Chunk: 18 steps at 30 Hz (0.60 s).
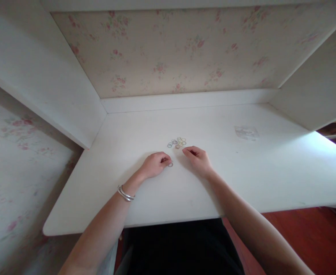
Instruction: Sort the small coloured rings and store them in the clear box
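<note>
Small ring [171, 164] pokes out at the left hand's [154, 164] pinched fingertips

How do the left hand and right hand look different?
The left hand pinches a ring; the right hand shows none. The left wrist wears a silver bangle; the right wrist is bare. The right hand is nearer the ring cluster than the left. Both have curled fingers.

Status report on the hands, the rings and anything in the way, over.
Left hand: fingertips at a single ring. Right hand: fingers curled, close beside the ring pile. See-through packet off to the right, out of the way.
</note>
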### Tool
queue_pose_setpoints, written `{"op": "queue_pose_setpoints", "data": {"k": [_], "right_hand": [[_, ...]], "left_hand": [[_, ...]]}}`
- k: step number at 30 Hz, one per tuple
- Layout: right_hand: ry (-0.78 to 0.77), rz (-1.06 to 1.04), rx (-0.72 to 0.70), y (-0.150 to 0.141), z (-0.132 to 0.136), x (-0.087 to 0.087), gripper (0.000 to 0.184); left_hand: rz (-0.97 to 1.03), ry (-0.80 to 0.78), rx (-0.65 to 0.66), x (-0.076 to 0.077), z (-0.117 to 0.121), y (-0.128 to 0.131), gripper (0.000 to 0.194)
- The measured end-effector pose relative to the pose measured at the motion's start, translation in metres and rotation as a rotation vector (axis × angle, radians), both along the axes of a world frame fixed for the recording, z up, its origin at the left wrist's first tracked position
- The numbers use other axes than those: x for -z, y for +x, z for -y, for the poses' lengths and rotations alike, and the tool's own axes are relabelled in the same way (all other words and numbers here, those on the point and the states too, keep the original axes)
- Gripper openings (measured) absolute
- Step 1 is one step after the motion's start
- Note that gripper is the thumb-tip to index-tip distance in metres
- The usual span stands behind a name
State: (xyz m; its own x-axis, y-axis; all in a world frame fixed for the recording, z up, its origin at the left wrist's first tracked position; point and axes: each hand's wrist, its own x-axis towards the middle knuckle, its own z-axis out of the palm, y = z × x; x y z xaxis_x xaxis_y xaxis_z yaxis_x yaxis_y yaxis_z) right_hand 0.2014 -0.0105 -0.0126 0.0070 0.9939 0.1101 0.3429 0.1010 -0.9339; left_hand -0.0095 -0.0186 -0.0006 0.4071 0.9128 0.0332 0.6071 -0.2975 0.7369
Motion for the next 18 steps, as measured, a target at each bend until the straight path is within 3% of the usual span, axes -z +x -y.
{"op": "queue_pose_setpoints", "data": {"k": [9,18], "right_hand": [[0.023,0.042,-0.009,-0.0009,-0.0004,0.0011,0.031],[0.125,0.120,0.185,0.0038,-0.0057,-0.0013,0.031]], "left_hand": [[-0.110,0.089,0.051,-0.0047,0.0048,0.0004,0.015],[-0.150,0.095,0.066,-0.0061,0.0053,0.0003,0.017]]}}
